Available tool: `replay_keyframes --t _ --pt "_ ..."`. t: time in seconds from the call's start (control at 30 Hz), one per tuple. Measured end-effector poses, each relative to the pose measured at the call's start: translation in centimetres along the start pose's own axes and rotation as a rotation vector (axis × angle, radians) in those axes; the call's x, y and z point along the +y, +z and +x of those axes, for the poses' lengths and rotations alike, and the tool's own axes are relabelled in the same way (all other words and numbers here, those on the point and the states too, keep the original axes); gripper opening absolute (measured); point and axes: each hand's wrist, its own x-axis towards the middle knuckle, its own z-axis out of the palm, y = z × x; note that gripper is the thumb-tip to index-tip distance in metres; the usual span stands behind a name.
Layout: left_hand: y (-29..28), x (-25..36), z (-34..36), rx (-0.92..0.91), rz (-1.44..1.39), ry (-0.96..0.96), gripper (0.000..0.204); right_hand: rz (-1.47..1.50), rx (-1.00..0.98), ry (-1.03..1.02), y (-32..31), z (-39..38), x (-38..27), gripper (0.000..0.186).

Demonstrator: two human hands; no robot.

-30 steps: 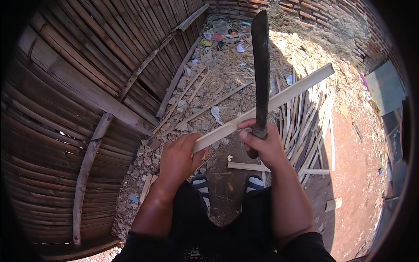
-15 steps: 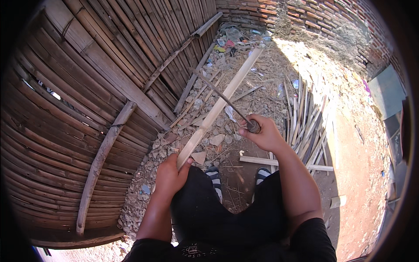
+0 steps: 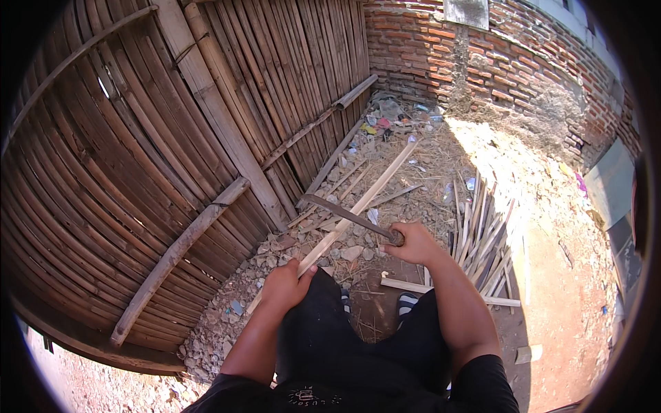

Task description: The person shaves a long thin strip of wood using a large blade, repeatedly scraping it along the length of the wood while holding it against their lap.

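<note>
A long pale bamboo strip (image 3: 383, 180) slants from my left side up toward the rubble ahead. My left hand (image 3: 284, 284) is closed around it near its lower part, and a short end sticks out below the hand. In my right hand (image 3: 417, 244) is the round handle of a machete (image 3: 329, 206). Its dark blade points left and crosses over the strip beyond my left hand. I cannot tell whether the edge is biting into the bamboo or only lying on it.
A bamboo wall (image 3: 138, 179) rises close on the left, and a brick wall (image 3: 413, 55) stands at the back. A pile of bamboo strips (image 3: 485, 234) lies to the right. Near my feet is a loose bamboo piece (image 3: 447, 291). Stones and litter cover the ground ahead.
The strip has been drawn back toward me, so its end now shows below my left hand. The machete blade has turned, its flat side showing more. The view has tilted up.
</note>
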Motion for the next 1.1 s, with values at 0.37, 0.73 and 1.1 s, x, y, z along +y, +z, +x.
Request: replay_keyframes --t 0.37,0.73,1.1 --pt "1.5 1.6 -0.5 0.084 -0.050 0.104 0.052 -0.290 -0.079 -0.049 -2.9 0.7 -1.0 0.030" --pt "4.0 -1.6 -1.6 0.216 0.124 0.128 0.054 -0.168 -0.026 0.007 0.9 0.9 0.9 0.033" --pt "3.7 -1.4 -0.8 0.126 0.096 0.108 0.054 -0.295 -0.158 -0.063 0.8 -0.7 -1.3 0.030"
